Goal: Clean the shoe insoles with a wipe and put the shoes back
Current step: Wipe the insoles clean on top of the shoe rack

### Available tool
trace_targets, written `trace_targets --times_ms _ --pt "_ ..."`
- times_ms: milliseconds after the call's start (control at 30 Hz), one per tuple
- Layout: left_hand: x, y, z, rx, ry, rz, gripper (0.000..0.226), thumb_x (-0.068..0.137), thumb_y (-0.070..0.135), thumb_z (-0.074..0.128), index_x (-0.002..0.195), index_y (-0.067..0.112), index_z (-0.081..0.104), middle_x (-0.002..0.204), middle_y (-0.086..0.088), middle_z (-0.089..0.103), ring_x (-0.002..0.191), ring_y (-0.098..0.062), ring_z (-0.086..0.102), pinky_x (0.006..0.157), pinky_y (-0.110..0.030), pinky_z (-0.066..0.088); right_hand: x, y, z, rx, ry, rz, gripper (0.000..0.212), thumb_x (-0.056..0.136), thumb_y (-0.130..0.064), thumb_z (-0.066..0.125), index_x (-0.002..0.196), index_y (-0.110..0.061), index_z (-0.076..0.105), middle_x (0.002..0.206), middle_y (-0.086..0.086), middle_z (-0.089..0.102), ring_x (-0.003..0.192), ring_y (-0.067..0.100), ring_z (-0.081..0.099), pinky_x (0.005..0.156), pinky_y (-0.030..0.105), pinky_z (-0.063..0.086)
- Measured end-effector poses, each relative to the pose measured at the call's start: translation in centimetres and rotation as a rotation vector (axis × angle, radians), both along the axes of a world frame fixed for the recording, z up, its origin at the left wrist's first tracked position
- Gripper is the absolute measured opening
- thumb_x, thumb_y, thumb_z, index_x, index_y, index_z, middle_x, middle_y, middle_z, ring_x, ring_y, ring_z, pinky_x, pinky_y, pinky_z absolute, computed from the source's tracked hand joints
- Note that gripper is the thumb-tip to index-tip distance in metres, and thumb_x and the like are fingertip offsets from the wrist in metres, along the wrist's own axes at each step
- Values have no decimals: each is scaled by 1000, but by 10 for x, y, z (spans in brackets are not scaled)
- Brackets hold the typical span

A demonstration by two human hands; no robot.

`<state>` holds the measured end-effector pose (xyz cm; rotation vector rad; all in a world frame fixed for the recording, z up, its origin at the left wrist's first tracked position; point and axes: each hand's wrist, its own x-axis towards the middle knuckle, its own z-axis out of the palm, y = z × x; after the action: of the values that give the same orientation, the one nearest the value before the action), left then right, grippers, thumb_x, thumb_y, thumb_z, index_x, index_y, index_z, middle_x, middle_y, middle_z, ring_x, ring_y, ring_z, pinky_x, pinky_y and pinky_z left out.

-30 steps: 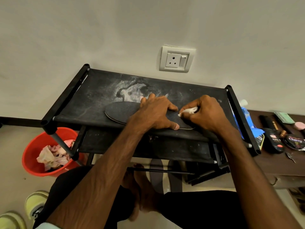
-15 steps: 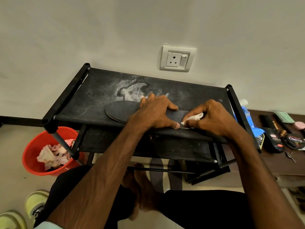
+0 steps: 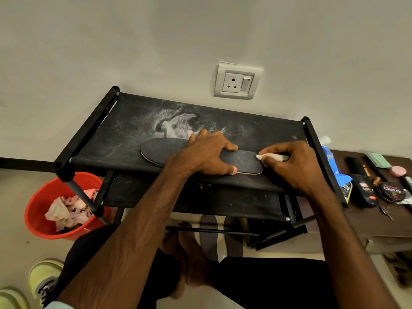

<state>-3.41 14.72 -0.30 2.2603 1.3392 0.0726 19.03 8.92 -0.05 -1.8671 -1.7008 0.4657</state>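
**Insole pinned on the rack top, wipe at its end**

A dark insole [image 3: 165,150] lies flat on the dusty top shelf of a black shoe rack [image 3: 124,130], its long side running left to right near the shelf's front edge. The left hand [image 3: 207,155] rests across the insole's middle with fingers spread and fairly straight, pressing it down; the thumb tip sits at the near edge. The right hand [image 3: 294,166] pinches a small white wipe [image 3: 270,156] between thumb and curled fingers, and the tip of the wipe touches the insole's right end.

On the floor under the rack lie two more insoles [image 3: 208,237], side by side, just beyond the person's bare feet. A red bucket [image 3: 38,210] stands to the left of the rack, holding crumpled wipes [image 3: 64,211]. A pair of pale yellow-green shoes [image 3: 44,277] sits at the lower left corner.

To the right of the rack, a brown table [image 3: 383,230] carries a blue packet [image 3: 332,161], a black bottle [image 3: 364,192] and a round polish tin [image 3: 393,191]. A white wall socket [image 3: 237,80] is mounted above the rack.
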Motion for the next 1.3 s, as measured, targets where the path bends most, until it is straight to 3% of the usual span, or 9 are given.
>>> trace_targets --times_ms 200,367,533,667,800,900,1000,1167,1300 --pt "1 -1 -2 12 -9 0 72 82 53 75 146 42 46 154 2 38 144 -28 26 118 -55 12 -18 -7 -4 7 -108 -43 16 89 -13 71 92 -22 84 84 1 78 75 13 70 69 24 55" --pt "1 0 -3 35 -40 14 71 80 54 76 144 42 49 151 2 42 142 -27 29 117 -53 16 -51 -17 -7 27 -191 71 18 87 -12 71 97 -22 83 93 2 77 85 18 70 81 33 58" --pt "0 0 -5 27 -46 8 72 80 55 76 145 43 48 151 2 42 141 -27 30 116 -52 18 -43 -19 -5 40 -113 9 17 86 -11 74 94 -23 83 90 -3 77 76 6 66 72 17 51" --pt "1 0 -4 29 -43 15 73 79 55 77 145 44 49 152 2 42 141 -28 31 116 -52 19 -27 -21 -5 43 -93 -126 16 87 -9 72 94 -19 83 90 4 79 77 13 69 78 31 59" --pt "0 0 -3 34 -41 27 73 78 54 78 144 44 49 153 1 42 142 -29 31 116 -52 19 -46 -27 -9 75 -188 -26 17 87 -10 72 98 -18 83 95 5 76 84 19 68 82 37 58" --pt "-1 -1 -3 27 -51 29 71 79 53 78 143 44 50 151 1 43 142 -28 30 117 -53 17 -56 -29 -11 100 -202 79 16 86 -10 74 94 -20 83 88 -5 72 79 12 64 75 26 54" --pt "0 -2 -2 17 -35 20 71 80 52 77 145 44 48 153 1 41 144 -29 28 119 -56 12 -44 -26 -10 96 -102 8 16 85 -10 75 92 -22 84 83 -13 68 71 2 60 70 7 44" --pt "1 -1 2 9 -16 8 72 81 53 76 146 44 47 156 1 38 145 -29 27 119 -57 10 -23 -17 -9 78 -63 -159 13 88 -9 73 94 -15 83 89 2 78 77 13 68 82 37 60" --pt "0 -2 2 6 -18 5 72 82 53 76 146 43 46 155 1 39 143 -28 28 118 -54 15 -35 -17 -14 100 -134 -57 14 86 -11 74 94 -17 83 91 1 77 77 14 67 77 32 58"
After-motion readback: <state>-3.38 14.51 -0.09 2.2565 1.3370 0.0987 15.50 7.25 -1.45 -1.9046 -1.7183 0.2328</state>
